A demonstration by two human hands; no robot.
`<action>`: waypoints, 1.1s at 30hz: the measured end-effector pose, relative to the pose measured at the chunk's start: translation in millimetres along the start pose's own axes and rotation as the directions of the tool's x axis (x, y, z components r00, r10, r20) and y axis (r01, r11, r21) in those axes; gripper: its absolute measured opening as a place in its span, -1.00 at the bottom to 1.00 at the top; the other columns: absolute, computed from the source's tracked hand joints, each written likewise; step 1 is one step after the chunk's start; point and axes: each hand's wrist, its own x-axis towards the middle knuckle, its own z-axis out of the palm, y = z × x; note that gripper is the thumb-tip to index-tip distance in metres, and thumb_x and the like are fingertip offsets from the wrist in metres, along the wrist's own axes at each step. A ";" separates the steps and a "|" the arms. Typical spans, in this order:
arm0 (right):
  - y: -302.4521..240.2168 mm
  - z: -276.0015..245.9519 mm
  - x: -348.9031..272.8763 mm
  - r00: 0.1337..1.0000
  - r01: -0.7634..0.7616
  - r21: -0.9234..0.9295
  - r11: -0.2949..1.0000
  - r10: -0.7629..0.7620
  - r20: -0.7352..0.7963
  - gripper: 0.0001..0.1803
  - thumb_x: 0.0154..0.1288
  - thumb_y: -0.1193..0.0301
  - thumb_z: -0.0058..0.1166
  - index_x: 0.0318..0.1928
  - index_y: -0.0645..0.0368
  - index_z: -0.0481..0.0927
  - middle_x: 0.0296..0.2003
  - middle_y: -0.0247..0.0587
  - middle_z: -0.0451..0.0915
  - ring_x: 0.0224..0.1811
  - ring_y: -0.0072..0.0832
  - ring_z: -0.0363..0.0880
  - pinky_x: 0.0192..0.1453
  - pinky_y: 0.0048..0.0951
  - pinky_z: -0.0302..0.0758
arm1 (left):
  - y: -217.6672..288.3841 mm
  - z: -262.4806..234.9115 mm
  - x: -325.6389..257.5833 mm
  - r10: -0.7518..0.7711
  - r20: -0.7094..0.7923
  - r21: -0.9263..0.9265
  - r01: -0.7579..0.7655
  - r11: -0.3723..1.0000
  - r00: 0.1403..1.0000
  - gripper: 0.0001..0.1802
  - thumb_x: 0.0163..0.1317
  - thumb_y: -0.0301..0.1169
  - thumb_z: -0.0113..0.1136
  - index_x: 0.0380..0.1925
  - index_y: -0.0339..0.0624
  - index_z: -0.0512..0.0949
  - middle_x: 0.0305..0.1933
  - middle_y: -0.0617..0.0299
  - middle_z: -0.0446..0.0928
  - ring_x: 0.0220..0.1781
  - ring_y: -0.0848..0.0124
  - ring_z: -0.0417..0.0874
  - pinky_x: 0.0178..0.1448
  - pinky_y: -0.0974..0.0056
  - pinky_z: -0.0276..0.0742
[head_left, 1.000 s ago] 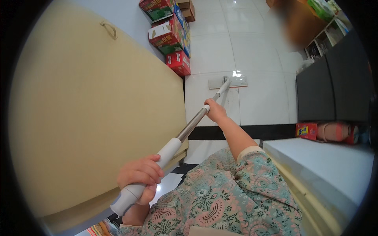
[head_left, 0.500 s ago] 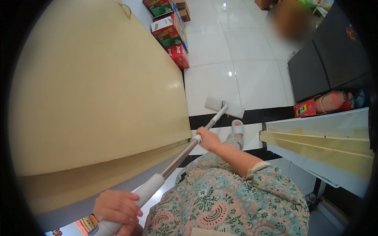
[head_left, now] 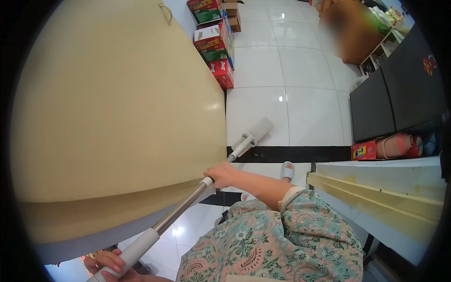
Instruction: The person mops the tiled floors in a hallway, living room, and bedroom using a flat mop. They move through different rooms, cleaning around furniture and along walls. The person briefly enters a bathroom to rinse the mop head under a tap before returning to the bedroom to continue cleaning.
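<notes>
A white flat mop with a steel pole (head_left: 181, 207) slants from the lower left toward the floor ahead. Around the thick white handle sleeve (head_left: 136, 251) at its upper end, my left hand (head_left: 110, 267) is closed. Farther down the pole, next to a white collar, my right hand (head_left: 221, 175) grips it with the arm reaching across my body. The mop head (head_left: 260, 129), smeared by motion, is on the white tiles just beyond a black floor strip (head_left: 300, 153).
A cream door (head_left: 117, 103) fills the left side. Past it, red and green cartons (head_left: 213, 44) are stacked by the wall. On the right stand a dark grey cabinet (head_left: 376, 105), a red box (head_left: 363, 151) and a yellowed white door frame (head_left: 371, 188). A brown object (head_left: 354, 35) is farther back.
The mop head has swung left and turned to a different slant. Both hands, still on the mop, have shifted left, the left one also lower. My view has tilted slightly.
</notes>
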 end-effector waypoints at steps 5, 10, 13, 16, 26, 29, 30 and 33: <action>39.9 -31.8 34.1 0.999 -0.002 0.001 1.000 0.002 0.045 -0.75 -0.06 0.19 0.15 -0.33 -0.04 0.54 -0.37 -0.28 0.58 -0.23 -0.27 0.56 -0.20 -0.22 0.46 | -21.2 45.1 -1.5 -0.094 0.139 0.322 0.044 0.946 0.986 -0.63 0.00 -0.25 0.20 -0.27 -0.20 0.33 -0.47 0.18 0.37 -0.36 0.39 0.44 -0.01 0.19 0.40; 67.4 -55.2 46.6 0.986 -0.127 -0.003 0.992 0.126 0.109 -0.76 0.02 0.14 0.12 -0.34 -0.06 0.55 -0.33 -0.30 0.59 -0.18 -0.28 0.56 -0.16 -0.25 0.46 | -51.9 91.6 11.4 -0.130 0.076 0.354 0.096 0.930 0.989 -0.92 0.01 -0.44 0.01 -0.50 -0.17 0.35 -0.55 0.12 0.49 -0.41 0.28 0.54 -0.04 0.12 0.44; 80.7 -61.1 53.9 0.995 -0.094 0.067 0.993 0.092 0.033 -0.76 0.02 0.14 0.12 -0.33 -0.06 0.56 -0.34 -0.31 0.59 -0.19 -0.28 0.56 -0.17 -0.24 0.47 | -60.0 106.8 30.0 -0.176 0.050 0.343 0.149 0.928 0.983 -0.91 0.06 -0.44 -0.04 -0.45 -0.20 0.32 -0.53 0.11 0.44 -0.34 0.25 0.50 0.00 0.11 0.38; 94.3 -75.0 44.2 0.995 -0.098 0.068 0.993 0.098 -0.001 -0.76 0.01 0.14 0.13 -0.33 -0.05 0.56 -0.35 -0.29 0.60 -0.21 -0.26 0.56 -0.17 -0.23 0.47 | -60.4 117.0 39.0 -0.197 0.054 0.316 0.170 0.933 0.979 -0.91 0.09 -0.43 -0.07 -0.43 -0.20 0.31 -0.51 0.12 0.41 -0.30 0.24 0.47 0.02 0.11 0.34; 230.2 -183.2 -74.0 0.878 -0.329 0.039 0.943 0.321 -0.354 -0.88 -0.01 0.30 0.08 -0.39 -0.05 0.54 -0.41 -0.28 0.59 -0.29 -0.21 0.56 -0.23 -0.17 0.45 | -113.6 250.6 22.9 -0.296 0.224 0.099 0.280 0.955 0.929 -0.90 0.10 -0.46 -0.07 -0.38 -0.23 0.36 -0.48 0.08 0.45 -0.26 0.18 0.51 0.08 0.03 0.35; 269.2 -218.5 -114.5 0.733 -0.445 0.107 0.889 0.430 -0.528 -0.90 0.00 0.35 0.06 -0.39 -0.07 0.53 -0.42 -0.30 0.58 -0.32 -0.20 0.56 -0.26 -0.15 0.44 | -125.8 314.6 20.4 -0.248 0.478 0.024 0.270 0.962 0.843 -0.89 0.11 -0.45 -0.05 -0.37 -0.23 0.37 -0.43 0.07 0.47 -0.19 0.17 0.51 0.14 -0.01 0.32; 279.2 -228.4 -125.7 0.687 -0.470 0.104 0.877 0.437 -0.580 -0.91 0.01 0.35 0.06 -0.39 -0.07 0.53 -0.43 -0.30 0.57 -0.32 -0.20 0.56 -0.26 -0.14 0.44 | -127.6 332.9 19.6 -0.215 0.570 -0.009 0.267 0.964 0.793 -0.89 0.12 -0.44 -0.04 -0.37 -0.23 0.38 -0.41 0.07 0.48 -0.16 0.17 0.52 0.17 -0.02 0.30; 302.1 -254.5 -156.5 0.572 -0.516 0.172 0.840 0.486 -0.661 -0.90 0.02 0.39 0.06 -0.38 -0.07 0.51 -0.41 -0.31 0.57 -0.31 -0.19 0.56 -0.26 -0.16 0.44 | -123.1 385.5 13.4 -0.135 0.716 -0.011 0.204 0.979 0.685 -0.88 0.04 -0.48 0.01 -0.39 -0.27 0.38 -0.39 -0.01 0.54 -0.17 0.12 0.56 0.15 -0.05 0.33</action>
